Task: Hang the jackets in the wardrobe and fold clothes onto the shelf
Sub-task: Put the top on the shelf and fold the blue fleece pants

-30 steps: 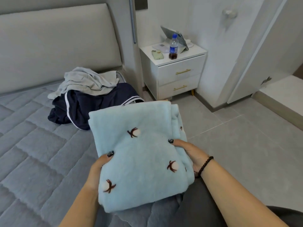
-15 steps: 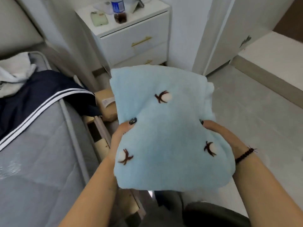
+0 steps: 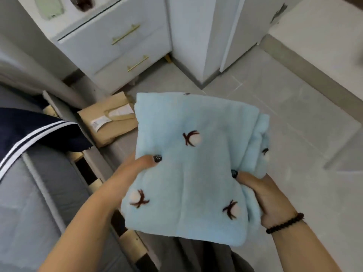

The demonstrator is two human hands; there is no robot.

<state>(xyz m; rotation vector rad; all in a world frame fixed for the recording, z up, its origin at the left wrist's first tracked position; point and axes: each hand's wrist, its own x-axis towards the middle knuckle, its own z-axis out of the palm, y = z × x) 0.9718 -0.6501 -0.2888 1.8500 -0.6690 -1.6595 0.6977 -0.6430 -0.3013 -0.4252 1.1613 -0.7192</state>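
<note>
A folded light-blue fleece garment [image 3: 196, 165] with brown-and-white cotton motifs is held in the air over the grey floor, beside the bed. My left hand [image 3: 135, 169] grips its left edge, thumb on top. My right hand [image 3: 263, 193], with a dark bead bracelet at the wrist, grips the right edge, thumb on top and fingers underneath. A navy garment with white stripes [image 3: 33, 132] lies on the bed at the left. The white wardrobe [image 3: 198, 36] stands ahead, its door [image 3: 241, 34] open; the inside is not visible.
A white nightstand [image 3: 110, 36] with gold handles stands at the top left. A brown paper package [image 3: 110, 118] lies on the floor between it and the bed [image 3: 25, 213]. Grey tiled floor [image 3: 294, 114] spreads to the right, with a raised pale ledge [image 3: 324, 36] beyond.
My view has turned from the bed toward the floor and wardrobe. Both hands have carried the blue garment off the bed and rightward, keeping the same grip.
</note>
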